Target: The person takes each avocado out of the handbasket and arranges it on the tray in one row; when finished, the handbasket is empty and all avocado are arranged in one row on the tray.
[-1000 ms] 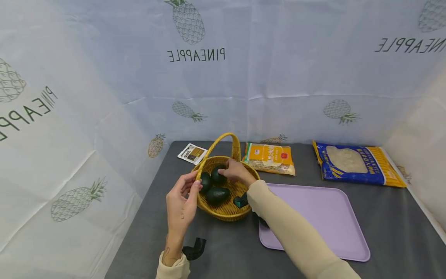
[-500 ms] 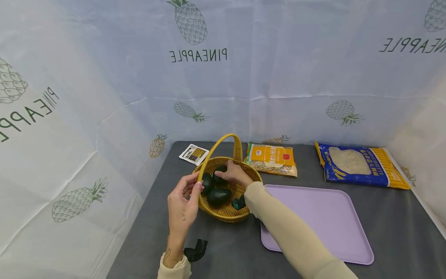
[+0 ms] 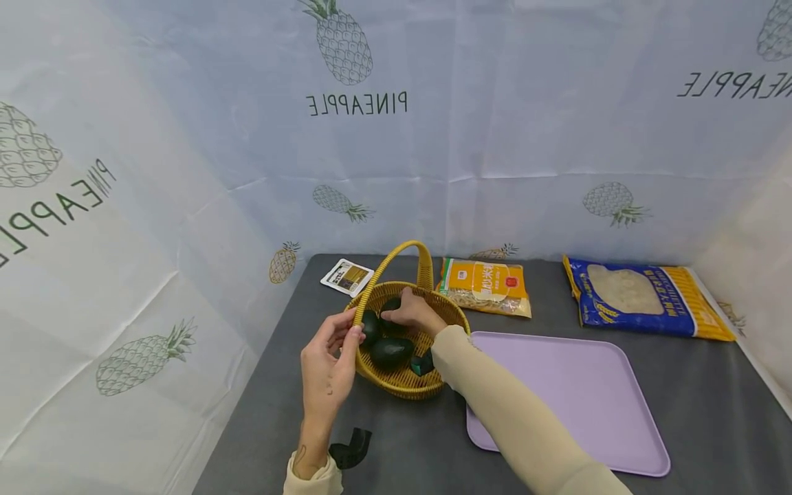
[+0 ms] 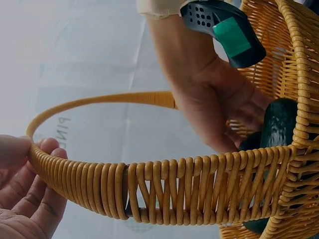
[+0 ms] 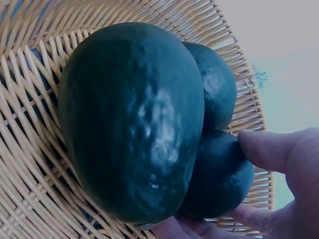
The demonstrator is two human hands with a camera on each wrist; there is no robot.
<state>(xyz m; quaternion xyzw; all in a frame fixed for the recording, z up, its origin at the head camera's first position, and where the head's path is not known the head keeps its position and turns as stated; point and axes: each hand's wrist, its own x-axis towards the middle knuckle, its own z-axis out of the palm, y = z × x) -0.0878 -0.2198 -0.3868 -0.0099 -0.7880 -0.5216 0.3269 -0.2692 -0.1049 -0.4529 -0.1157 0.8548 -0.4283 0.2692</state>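
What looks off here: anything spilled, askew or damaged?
Only the backdrop: its PINEAPPLE lettering reads mirrored, as if hung back to front. No spill or damage shows; the dark green fruits sit inside the wicker basket, and the lilac tray lies flat.

White cloth backdrop (image 3: 427, 144): the word "PINEAPPLE", mirror-reversed, repeated on the back and left side, cut off at the frame's edges. Orange packet (image 3: 487, 285) and blue-and-yellow bag (image 3: 650, 299): Chinese characters, too small to read surely. White packet (image 3: 347, 277): print illegible.
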